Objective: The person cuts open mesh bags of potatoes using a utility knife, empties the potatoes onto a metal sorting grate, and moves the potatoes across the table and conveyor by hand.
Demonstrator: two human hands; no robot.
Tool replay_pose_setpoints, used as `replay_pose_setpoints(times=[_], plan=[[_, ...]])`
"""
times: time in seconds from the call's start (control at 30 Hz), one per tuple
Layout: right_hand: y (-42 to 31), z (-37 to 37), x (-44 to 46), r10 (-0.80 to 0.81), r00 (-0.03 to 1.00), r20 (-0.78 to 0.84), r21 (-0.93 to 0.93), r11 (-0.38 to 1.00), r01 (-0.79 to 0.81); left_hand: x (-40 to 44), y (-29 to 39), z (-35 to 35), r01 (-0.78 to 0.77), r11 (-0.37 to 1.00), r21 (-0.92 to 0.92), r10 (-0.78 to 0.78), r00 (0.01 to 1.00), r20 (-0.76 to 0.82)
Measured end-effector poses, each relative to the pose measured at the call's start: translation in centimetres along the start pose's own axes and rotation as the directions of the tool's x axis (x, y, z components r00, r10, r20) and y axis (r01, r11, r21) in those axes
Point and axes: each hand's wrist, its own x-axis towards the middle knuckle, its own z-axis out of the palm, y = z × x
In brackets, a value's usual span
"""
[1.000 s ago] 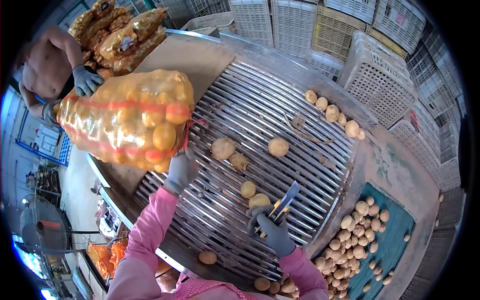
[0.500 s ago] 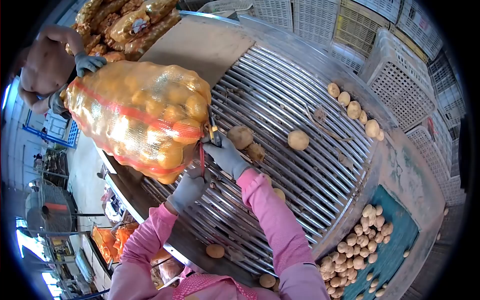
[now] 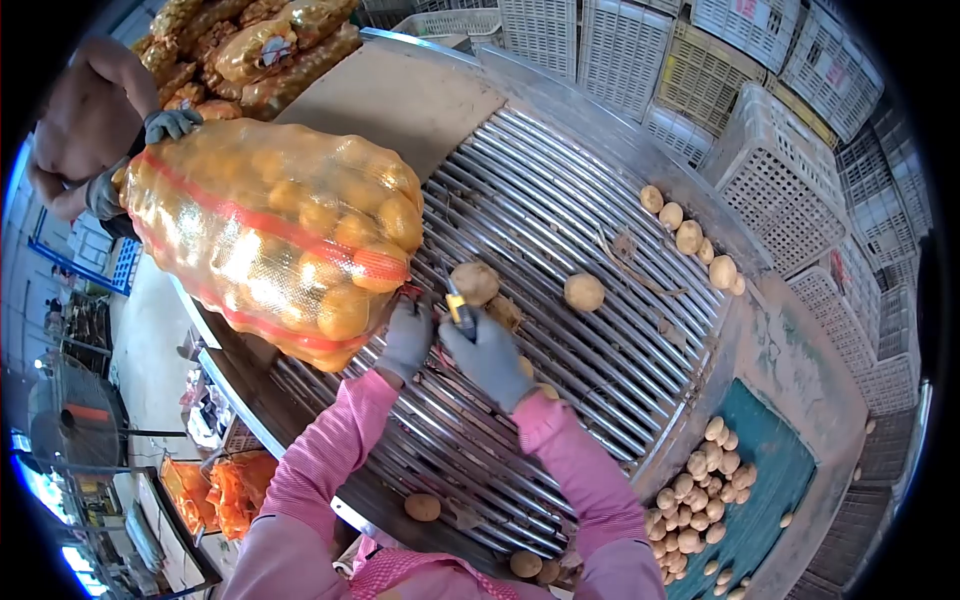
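Rollers; sack hides some

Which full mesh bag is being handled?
The red-striped bag in front: a co-worker's hand rests on it, the wearer's left hand is at its near end. Nobody touches the bags heaped behind.

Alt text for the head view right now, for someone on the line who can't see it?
A person's gloved left hand is at the end of a full mesh bag, while their right hand grips a yellow-and-black tool beside it. A co-worker's gloved hands are at the bag's other end; loose potatoes lie on the barred metal table.
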Motion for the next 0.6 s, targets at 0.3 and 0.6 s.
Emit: replay_pose_setpoints(times=[0.3,0.6], plan=[[-5.2,-6.8,4.5,0.058,0.885,0.462,-0.791,0.478,0.382,-1.2,0.5,-4.7,-0.542,0.535,0.648,0.143,0.814,0.563],[-6.5,-1.9,6.8,0.162,0.880,0.446,-0.876,0.279,0.392,-1.0,0.3,-4.2,-0.669,-0.717,0.196,-0.071,0.350,0.934]])
